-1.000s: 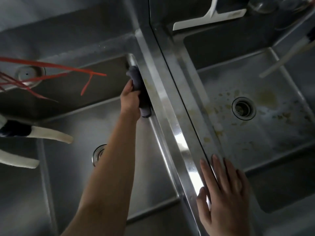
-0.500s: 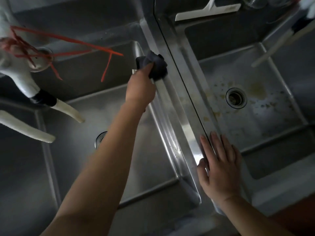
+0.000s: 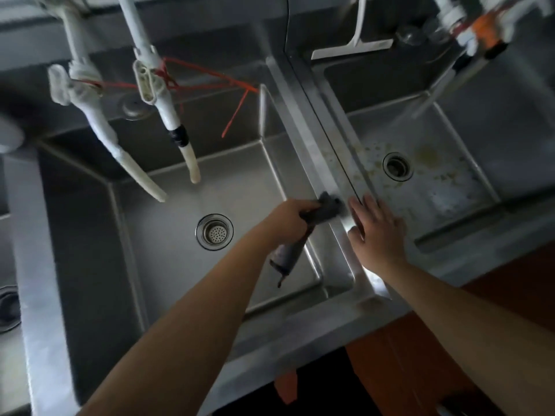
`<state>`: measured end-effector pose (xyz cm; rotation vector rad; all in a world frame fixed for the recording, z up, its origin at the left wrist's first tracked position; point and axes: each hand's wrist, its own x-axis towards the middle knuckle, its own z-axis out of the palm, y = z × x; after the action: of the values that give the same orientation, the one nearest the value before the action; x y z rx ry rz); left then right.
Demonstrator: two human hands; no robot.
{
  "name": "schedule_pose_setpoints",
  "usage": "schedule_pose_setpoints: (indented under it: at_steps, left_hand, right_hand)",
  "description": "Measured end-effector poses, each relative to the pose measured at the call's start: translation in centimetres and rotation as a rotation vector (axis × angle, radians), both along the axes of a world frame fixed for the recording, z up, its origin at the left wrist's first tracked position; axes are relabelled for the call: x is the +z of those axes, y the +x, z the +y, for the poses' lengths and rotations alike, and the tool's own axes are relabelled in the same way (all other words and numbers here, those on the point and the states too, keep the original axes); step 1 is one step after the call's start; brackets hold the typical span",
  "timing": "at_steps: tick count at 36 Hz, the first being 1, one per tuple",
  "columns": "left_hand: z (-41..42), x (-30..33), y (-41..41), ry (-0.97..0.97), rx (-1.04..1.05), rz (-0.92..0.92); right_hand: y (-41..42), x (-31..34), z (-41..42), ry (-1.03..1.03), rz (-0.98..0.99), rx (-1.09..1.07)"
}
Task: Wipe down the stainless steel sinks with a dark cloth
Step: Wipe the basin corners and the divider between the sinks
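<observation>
Two stainless steel sinks sit side by side. The left sink [image 3: 246,187] has a strainer drain [image 3: 214,232]; the right sink [image 3: 444,187] is stained with brownish spots around its drain [image 3: 397,165]. My left hand [image 3: 285,219] grips a dark cloth [image 3: 326,210] and presses it on the steel divider rim [image 3: 303,124] between the basins, near the front. A tail of the cloth hangs down into the left basin. My right hand [image 3: 375,228] lies flat, fingers spread, on the same rim just right of the cloth.
Two white taps [image 3: 156,94] tied with red string [image 3: 210,76] hang over the left sink. A white squeegee [image 3: 354,46] rests behind the right sink, and more white taps [image 3: 468,31] stand at the far right. A brown cabinet front [image 3: 450,340] lies below.
My left hand has dragged the cloth along the divider rim from its far end toward me, stopping beside my right hand. The view has pulled back and shows the taps.
</observation>
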<state>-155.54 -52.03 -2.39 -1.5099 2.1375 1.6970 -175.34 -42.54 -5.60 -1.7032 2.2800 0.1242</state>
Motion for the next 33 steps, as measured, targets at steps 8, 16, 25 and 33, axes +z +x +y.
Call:
schedule_pose_setpoints:
  at_steps: [8,16,25,33]
  left_hand:
    - [5.3,3.7,5.4,0.615,0.464,0.631]
    - [8.5,4.9,3.8,0.753,0.475,0.754]
    - [11.2,6.1,0.0,0.606,0.632,0.677]
    - [13.0,3.3,-2.2,0.475,0.964,0.395]
  right_hand:
    - [5.6,6.5,2.7,-0.138,-1.164,-0.702]
    - [5.0,8.1,5.3,0.138,-1.793,-0.726]
    - [0.9,7.9,2.9,-0.137,-1.125,-0.516]
    - [-5.1,3.1,0.7,-0.136,-0.275,-0.108]
